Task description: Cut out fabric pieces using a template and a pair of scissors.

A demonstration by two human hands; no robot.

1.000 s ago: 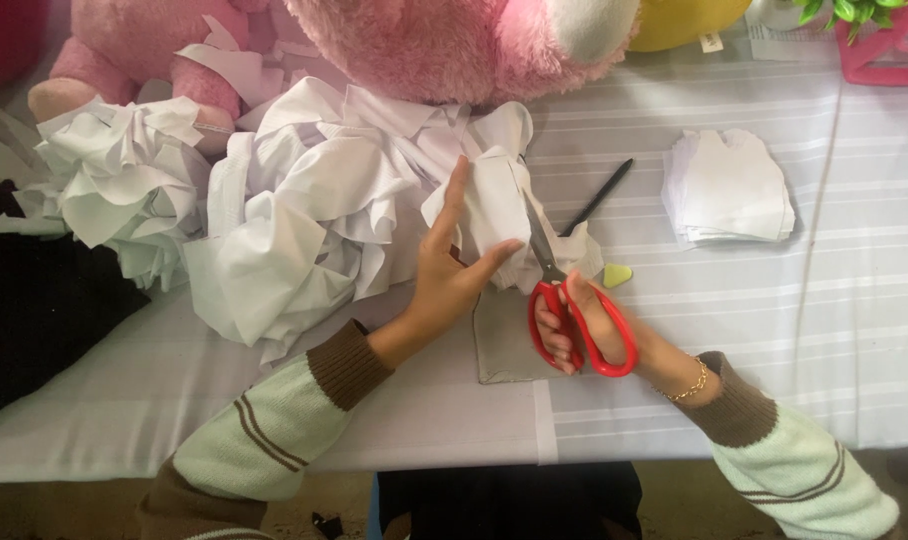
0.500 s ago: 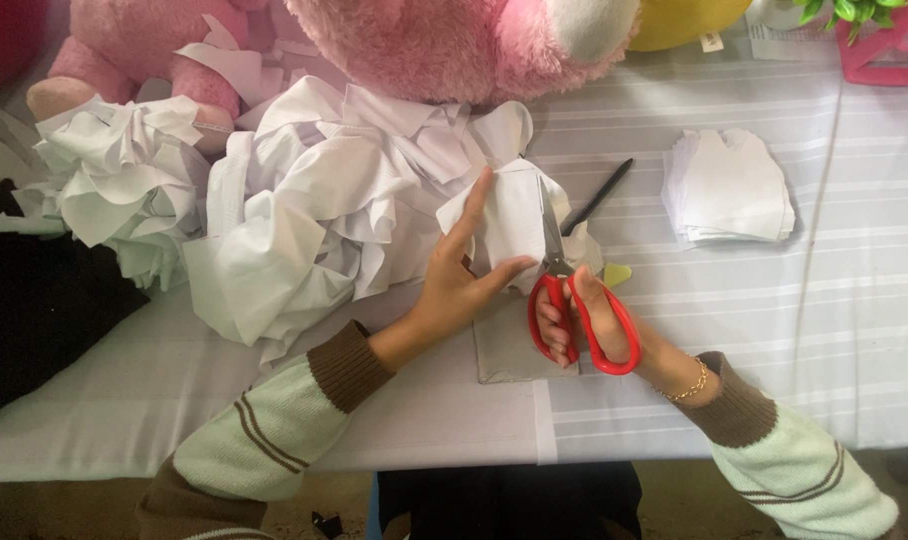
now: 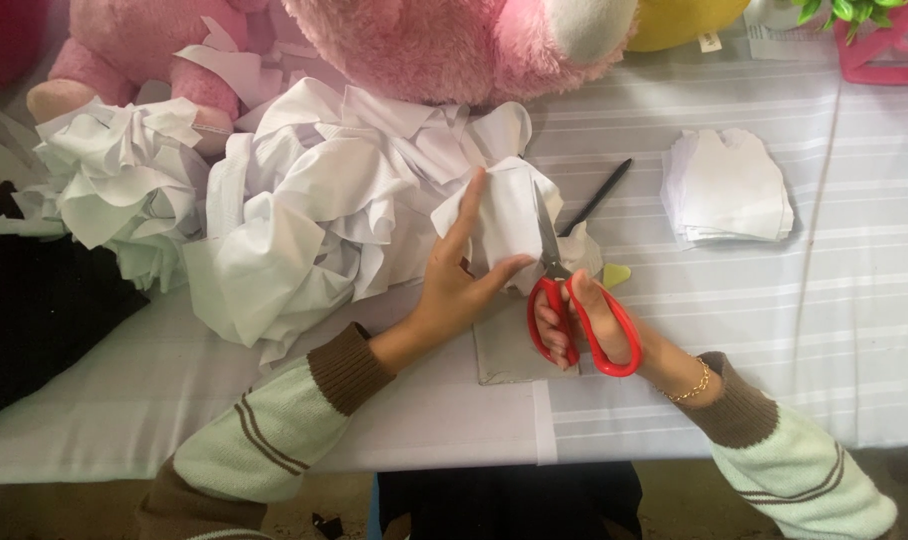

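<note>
Head view: the left hand (image 3: 454, 285) pinches a white cloth piece (image 3: 504, 220) above the surface (image 3: 854, 330), beside a cloth heap (image 3: 314, 210). The right hand (image 3: 584, 325) grips red scissors (image 3: 574, 310), blades at the piece's edge; a cut stack (image 3: 726, 187) lies well apart.

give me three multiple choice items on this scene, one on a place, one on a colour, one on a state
1. Where does the stack of cut white pieces lie?
A. right of the pen
B. under the plush toy
C. on the floor

2. What colour are the scissors' handles?
A. blue
B. red
C. black

3. What is the left hand doing?
A. resting flat
B. holding the pen
C. holding a white piece at the blades

Answers:
1 A: stack of cut white pieces lies right of the pen.
2 B: scissors in the right hand have red loops.
3 C: left hand grips the white piece.
</note>
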